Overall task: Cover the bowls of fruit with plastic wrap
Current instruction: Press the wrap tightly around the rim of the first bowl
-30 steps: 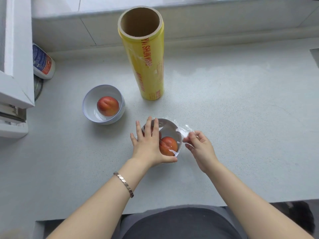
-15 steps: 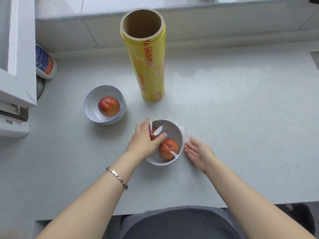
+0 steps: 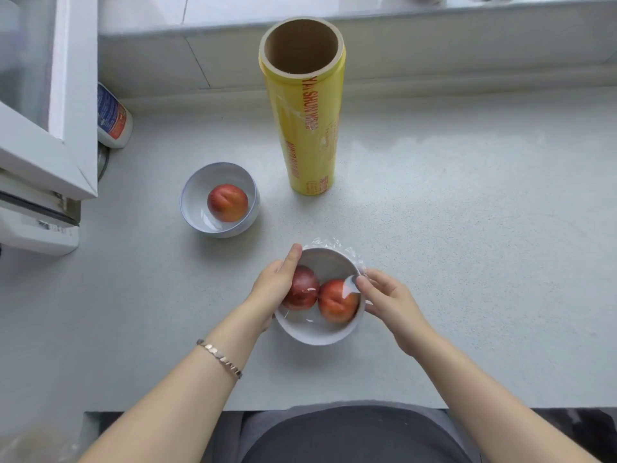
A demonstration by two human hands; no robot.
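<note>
Hands: both are working at the near bowl point(image 3: 319, 329), 1 on each side of its rim.
Left hand point(image 3: 272, 289): cupping the left side of the rim, fingers curled down over the edge, thumb lying along the far-left rim; it is pressing film to the bowl wall and not pinching anything loose.
Right hand point(image 3: 389, 300): fingertips point(image 3: 362, 281) closing narrowly on a fold of plastic wrap point(image 3: 337, 245) at the right rim, palm resting just beside the bowl wall.
Near bowl: sitting on the counter point(image 3: 467, 228) directly in front of the person, centred between the 2 hands; 2 red fruits point(image 3: 337, 302) are lying side by side inside, left to right.
Wrap on it: a film is already glinting across the top; a crinkled loose edge is bunching at the far-right rim, so the slack is lying far and right of the hands.
Nearer hand for that slack: the right, in my judgement.
Second bowl point(image 3: 217, 225): standing to the far left, well apart from the hands, holding 1 fruit point(image 3: 227, 202); whether a film is covering it I cannot tell.
Roll of wrap point(image 3: 305, 128): standing upright on the far side, long axis vertical, between the 2 bowls in left-right terms; both hands are similarly near it.
Bottle point(image 3: 112, 118): lying at the far left by the white frame point(image 3: 71, 95).
</note>
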